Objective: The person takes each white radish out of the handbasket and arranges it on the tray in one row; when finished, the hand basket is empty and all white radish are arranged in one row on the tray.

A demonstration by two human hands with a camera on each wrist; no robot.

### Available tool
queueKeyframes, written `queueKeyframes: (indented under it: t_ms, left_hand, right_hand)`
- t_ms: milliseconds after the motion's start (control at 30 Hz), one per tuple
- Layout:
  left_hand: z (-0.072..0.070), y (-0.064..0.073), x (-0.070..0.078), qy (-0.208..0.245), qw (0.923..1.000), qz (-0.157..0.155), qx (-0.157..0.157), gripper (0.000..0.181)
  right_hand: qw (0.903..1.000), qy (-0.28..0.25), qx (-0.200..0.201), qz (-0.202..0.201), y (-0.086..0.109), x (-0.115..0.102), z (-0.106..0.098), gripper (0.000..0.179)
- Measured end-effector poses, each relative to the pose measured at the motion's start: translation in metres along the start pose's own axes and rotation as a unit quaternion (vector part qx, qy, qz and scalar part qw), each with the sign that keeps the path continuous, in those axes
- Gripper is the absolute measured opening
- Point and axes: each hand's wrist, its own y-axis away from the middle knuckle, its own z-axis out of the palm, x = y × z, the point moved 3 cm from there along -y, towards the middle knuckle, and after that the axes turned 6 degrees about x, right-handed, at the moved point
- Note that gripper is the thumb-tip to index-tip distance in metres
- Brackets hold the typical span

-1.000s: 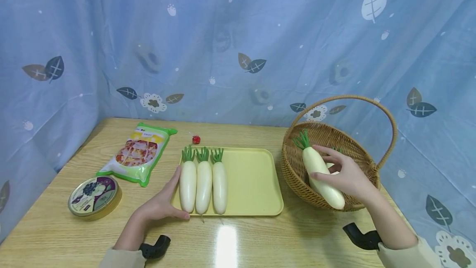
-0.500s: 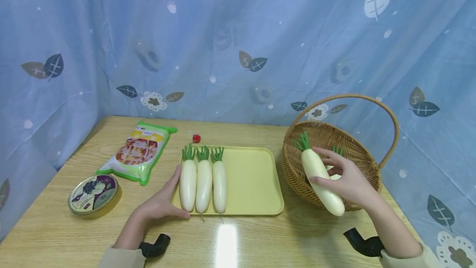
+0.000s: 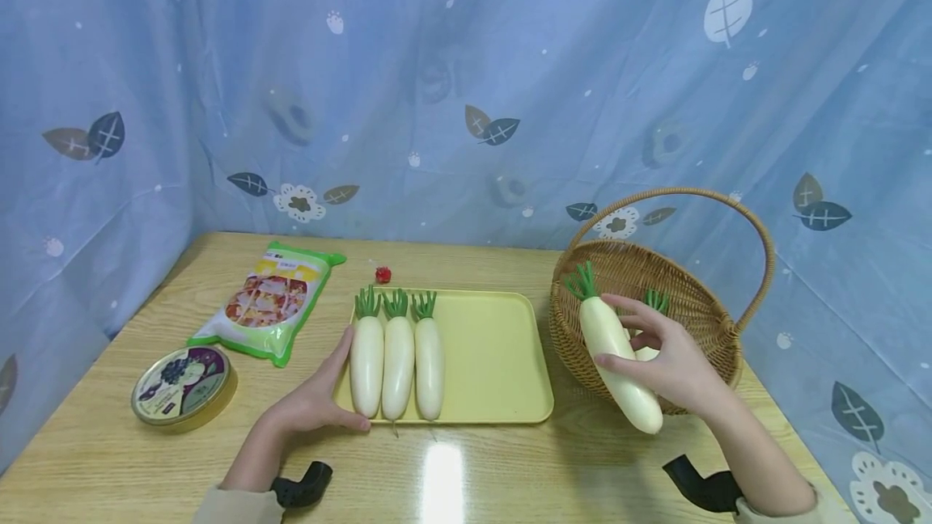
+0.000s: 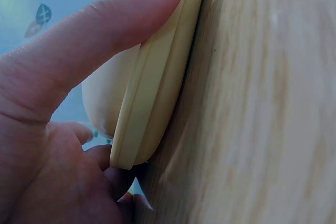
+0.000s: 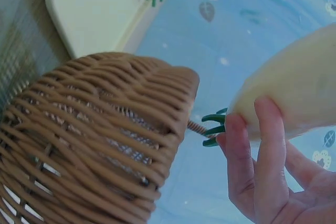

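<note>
My right hand [image 3: 677, 358] grips a white radish [image 3: 603, 328] with green leaf stubs, fingers on one side and thumb on the other. The radish is tilted above the front left rim of a wicker basket [image 3: 702, 306]. Behind it, inside the basket, shows part of another radish [image 3: 657, 301]. My left hand [image 3: 309, 401] holds the left front corner of a yellow tray [image 3: 495, 354], its thumb [image 4: 121, 22] against the front rim. Three radishes [image 3: 398, 366] lie side by side in the tray's left part, leaves away from me.
A green-edged food bag [image 3: 273, 302] and a round tin [image 3: 184, 386] lie left of the tray. A small red object [image 3: 383, 274] is behind the tray. The basket's tall handle [image 3: 764, 253] arches over it. A blue curtain [image 3: 437, 87] hangs behind the table.
My right hand has moved the radish slightly left and toward me, uncovering the leaves of the radish in the basket. My left hand stays at the tray.
</note>
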Motion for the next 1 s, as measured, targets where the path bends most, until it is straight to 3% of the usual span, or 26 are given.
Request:
queueKeyframes:
  t_ms: [567, 1000]
  left_hand:
    - [0.000, -0.001, -0.001, 0.001, 1.0000, 0.004, 0.000, 0.135]
    - [0.000, 0.000, -0.001, 0.006, 1.0000, 0.003, 0.000, 0.134]
  right_hand:
    - [0.9987, -0.049, -0.016, -0.004, 0.002, -0.011, 0.024, 0.068]
    - [0.9954, -0.066, -0.036, -0.059, -0.008, -0.017, 0.046, 0.071]
